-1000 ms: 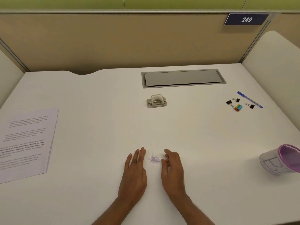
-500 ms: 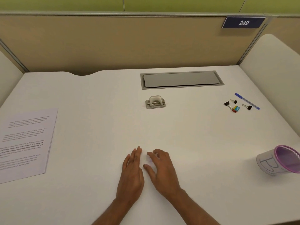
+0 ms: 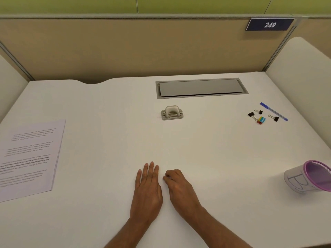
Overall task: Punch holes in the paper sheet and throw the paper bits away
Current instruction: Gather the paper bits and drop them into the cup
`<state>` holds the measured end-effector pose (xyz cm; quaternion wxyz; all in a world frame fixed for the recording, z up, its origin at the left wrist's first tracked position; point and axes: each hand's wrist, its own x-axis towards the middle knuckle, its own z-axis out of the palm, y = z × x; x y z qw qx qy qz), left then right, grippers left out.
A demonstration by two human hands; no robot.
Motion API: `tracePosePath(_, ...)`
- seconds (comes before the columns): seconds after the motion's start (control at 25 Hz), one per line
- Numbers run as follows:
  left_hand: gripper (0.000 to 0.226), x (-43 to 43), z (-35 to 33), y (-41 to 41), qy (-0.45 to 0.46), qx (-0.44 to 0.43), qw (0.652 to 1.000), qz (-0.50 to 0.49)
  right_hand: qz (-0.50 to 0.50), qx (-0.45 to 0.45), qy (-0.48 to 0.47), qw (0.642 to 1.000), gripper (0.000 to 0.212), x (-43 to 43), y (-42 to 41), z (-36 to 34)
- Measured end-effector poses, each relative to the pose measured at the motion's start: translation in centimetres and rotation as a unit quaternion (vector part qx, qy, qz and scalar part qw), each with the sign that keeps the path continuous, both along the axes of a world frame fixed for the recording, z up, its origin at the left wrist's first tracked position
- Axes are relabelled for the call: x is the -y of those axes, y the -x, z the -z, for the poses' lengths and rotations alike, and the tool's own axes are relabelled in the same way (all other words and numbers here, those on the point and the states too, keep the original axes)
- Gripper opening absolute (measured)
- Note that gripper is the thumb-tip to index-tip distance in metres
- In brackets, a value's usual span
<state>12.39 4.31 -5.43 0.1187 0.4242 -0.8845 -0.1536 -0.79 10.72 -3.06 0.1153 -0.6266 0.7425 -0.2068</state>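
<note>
Desk point(image 3: 206, 149): white, smooth and matte; its far edge meets a beige partition point(image 3: 125, 51), and a wide bare stretch lies between the hands and the hole punch.
Left hand point(image 3: 146, 190): palm down near the front edge, fingers straight and close together.
Right hand point(image 3: 180, 189): just beside the left, fingers curled with the tips bunched on the desk; whether they pinch anything cannot be told.
Paper sheet point(image 3: 30, 158): printed white page, flat at the far left and cut by the frame edge, its long axis running away from the person.
Hole punch point(image 3: 172, 113): small, grey, with a rounded handle, long axis left to right, well apart from the hands.
Cup point(image 3: 308, 176): white, purple-rimmed, at the right edge.
Far right: blue pen point(image 3: 274, 111) beside black binder clips point(image 3: 251, 114).
</note>
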Motion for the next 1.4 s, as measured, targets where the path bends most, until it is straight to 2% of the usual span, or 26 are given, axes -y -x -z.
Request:
tracePosePath(0.16, 0.059, 0.0, -0.2, 0.0, -0.001, -0.005, 1.000, 0.002, 0.008, -0.010, -0.016, 1.000, 0.017, 0.4, -0.1, -0.9)
tracePosePath(0.32, 0.058, -0.1, -0.3, -0.1, -0.006, 0.005, 1.000, 0.001, 0.008, -0.067, 0.027, 0.997, 0.029, 0.9, -0.2, -1.1)
tracePosePath(0.52, 0.058, -0.1, -0.2, -0.1, -0.001, 0.009, 1.000, 0.000, 0.003, -0.087, 0.040, 0.995, 0.029, 1.0, 0.0, -0.8)
tracePosePath(0.64, 0.059, -0.2, -0.4, 0.0, -0.001, 0.003, 1.000, -0.003, -0.003, -0.088, 0.018, 0.996, 0.025, 1.2, 0.2, -0.9)
tracePosePath(0.68, 0.059, -0.2, -0.5, 0.0, -0.001, 0.003, 1.000, -0.004, 0.013, -0.049, 0.000, 0.999, 0.022, 1.4, 0.4, -1.1)
tracePosePath(0.76, 0.059, -0.2, -0.7, -0.1, 0.001, 0.002, 1.000, -0.003, 0.111, 0.140, -0.023, 0.984, 0.021, 1.7, 0.6, -1.9)
tracePosePath(0.8, 0.058, -0.2, -0.8, -0.1, 0.000, -0.003, 1.000, 0.000, 0.184, 0.257, -0.020, 0.949, 0.019, 1.9, 0.8, -2.3)
tracePosePath(0.88, 0.058, 0.0, -1.1, -0.2, -0.004, -0.022, 1.000, 0.003, 0.304, 0.460, 0.001, 0.834, 0.015, 1.8, 1.4, -2.9)
tracePosePath(1.0, 0.057, -0.1, -1.2, -0.2, -0.021, -0.058, 0.998, -0.014, 0.375, 0.708, 0.061, 0.596, 0.014, 1.0, 2.3, -3.5)
tracePosePath(1.08, 0.056, 0.1, -1.6, -0.3, -0.035, -0.087, 0.995, -0.024, 0.377, 0.798, 0.101, 0.460, 0.013, 0.5, 2.4, -4.6)
tracePosePath(1.12, 0.056, 0.2, -1.9, -0.2, -0.037, -0.099, 0.994, -0.025, 0.370, 0.823, 0.117, 0.415, 0.012, 0.2, 2.4, -5.1)
tracePosePath(1.2, 0.057, 0.0, -2.3, 0.0, -0.033, -0.113, 0.993, -0.016, 0.350, 0.856, 0.143, 0.352, 0.019, -0.5, 2.4, -6.6)
tracePosePath(1.28, 0.058, -0.3, -3.2, 0.5, -0.032, -0.124, 0.992, -0.015, 0.324, 0.882, 0.157, 0.303, 0.026, -1.5, 2.5, -8.1)
tracePosePath(1.4, 0.058, -2.0, -4.6, 2.7, -0.030, -0.141, 0.990, 0.001, 0.289, 0.908, 0.179, 0.244, 0.025, -3.8, 3.9, -10.4)
